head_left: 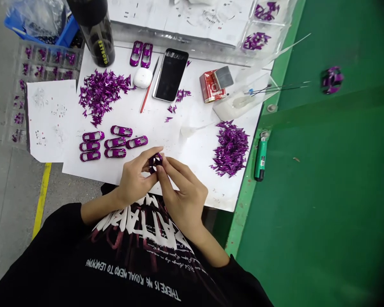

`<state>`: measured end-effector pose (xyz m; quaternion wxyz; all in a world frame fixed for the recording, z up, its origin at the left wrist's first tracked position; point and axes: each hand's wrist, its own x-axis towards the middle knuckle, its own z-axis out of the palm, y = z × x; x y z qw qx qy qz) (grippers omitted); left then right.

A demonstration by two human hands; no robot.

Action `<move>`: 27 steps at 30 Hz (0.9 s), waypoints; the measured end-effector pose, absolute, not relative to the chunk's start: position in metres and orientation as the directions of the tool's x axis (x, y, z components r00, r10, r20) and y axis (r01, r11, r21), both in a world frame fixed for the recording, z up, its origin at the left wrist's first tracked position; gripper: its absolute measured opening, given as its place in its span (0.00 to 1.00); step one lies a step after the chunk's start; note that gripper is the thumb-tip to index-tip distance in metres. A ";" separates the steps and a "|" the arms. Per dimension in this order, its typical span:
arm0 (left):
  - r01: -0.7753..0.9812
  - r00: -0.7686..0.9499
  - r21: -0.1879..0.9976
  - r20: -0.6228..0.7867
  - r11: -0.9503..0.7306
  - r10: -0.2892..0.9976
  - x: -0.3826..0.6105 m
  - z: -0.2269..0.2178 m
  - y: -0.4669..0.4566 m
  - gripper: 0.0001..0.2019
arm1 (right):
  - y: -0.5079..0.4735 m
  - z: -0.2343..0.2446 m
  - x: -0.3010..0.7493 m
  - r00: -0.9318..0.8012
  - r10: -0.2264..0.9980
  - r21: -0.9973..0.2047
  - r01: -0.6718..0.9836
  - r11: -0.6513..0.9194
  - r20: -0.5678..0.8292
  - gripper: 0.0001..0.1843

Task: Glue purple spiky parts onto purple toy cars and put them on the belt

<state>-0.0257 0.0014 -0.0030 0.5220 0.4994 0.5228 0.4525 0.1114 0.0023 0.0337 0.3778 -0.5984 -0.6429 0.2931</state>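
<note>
Close to the paper's front edge, my left hand (137, 175) grips a small purple toy car body (155, 160) between thumb and fingers. The fingertips of my right hand (183, 187) are pinched against the same body from the other side; whether they also hold a tiny part is hidden. To the left lie several more purple toy car bodies (115, 142) in short rows. A heap of small pointed purple parts (232, 149) is to the right of my hands, and another heap of purple parts (102, 91) lies farther back on the left.
Behind my hands are a phone (171, 76), a red pencil (149, 87), a white case (143, 78), a red box (211, 87) and a dark bottle (97, 36). On the green surface at right are a cutter knife (261, 157) and a purple car (332, 79). Compartment trays (48, 64) stand left.
</note>
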 end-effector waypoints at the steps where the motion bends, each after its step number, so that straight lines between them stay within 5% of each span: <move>1: 0.008 0.071 0.989 -0.148 0.148 0.986 -0.028 -0.002 0.002 0.24 | 0.003 0.033 0.113 -0.022 0.992 -0.830 0.546 0.114 0.121 0.10; 6: -0.087 0.223 0.958 -0.248 0.273 0.943 -0.040 0.004 -0.005 0.44 | 0.007 0.029 0.130 -0.223 0.970 -0.902 0.431 0.008 -0.098 0.17; 13: 0.031 0.180 0.958 -0.286 0.285 0.941 -0.041 -0.010 -0.045 0.39 | -0.016 0.016 0.134 -0.334 0.883 -0.888 0.429 -0.169 -0.329 0.19; 18: -0.244 0.200 0.767 -0.559 0.594 0.804 -0.049 -0.020 -0.077 0.45 | -0.024 0.004 0.132 -0.439 0.789 -0.865 0.452 -0.220 -0.430 0.18; 22: -0.340 0.309 0.455 -0.773 0.823 0.554 -0.054 -0.029 -0.094 0.28 | -0.032 -0.001 0.124 -0.443 0.745 -0.821 0.518 -0.242 -0.499 0.16; 27: -0.334 0.433 0.313 -0.787 0.889 0.440 -0.050 -0.032 -0.103 0.08 | -0.038 -0.001 0.124 -0.521 0.674 -0.786 0.601 -0.145 -0.524 0.16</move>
